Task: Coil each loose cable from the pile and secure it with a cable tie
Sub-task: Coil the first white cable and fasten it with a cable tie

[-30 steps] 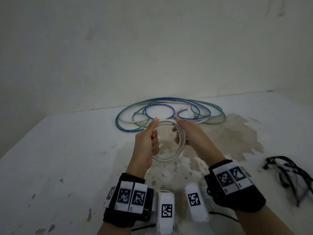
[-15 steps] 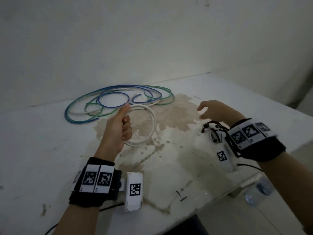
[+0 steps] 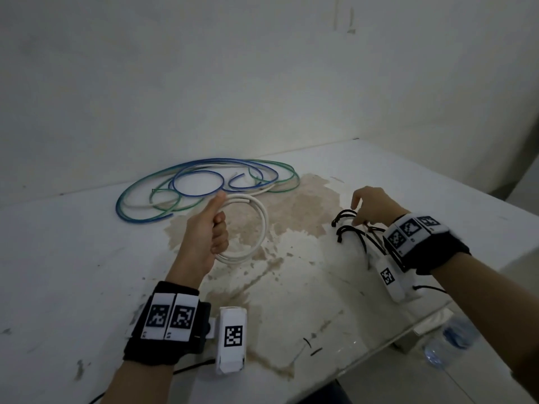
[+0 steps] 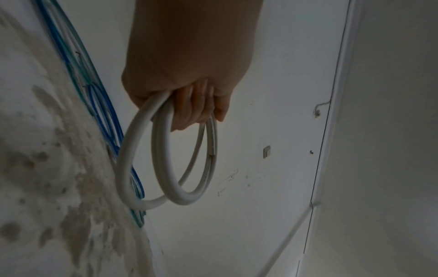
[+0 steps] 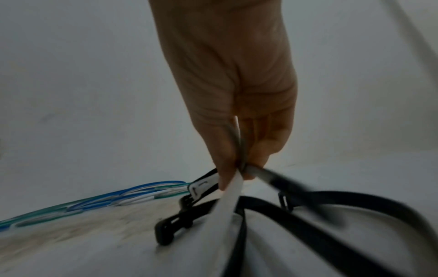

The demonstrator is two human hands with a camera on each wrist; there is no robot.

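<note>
Gripped in the curled fingers of the left hand [image 3: 208,231], thumb up, a coiled white round cable [image 3: 256,228] hangs above the stained white table [image 3: 73,258].

Right hand [image 3: 372,207] pinches a black plastic cable tie [image 5: 279,180] from a bundle [image 3: 348,225] lying to the right; the loose pile of blue, green and white cables [image 3: 204,185] lies beyond the coil, near the wall.

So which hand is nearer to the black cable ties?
Right. The right hand pinches one of the black cable ties; the left hand holds the white cable coil, well off to their left.
</note>
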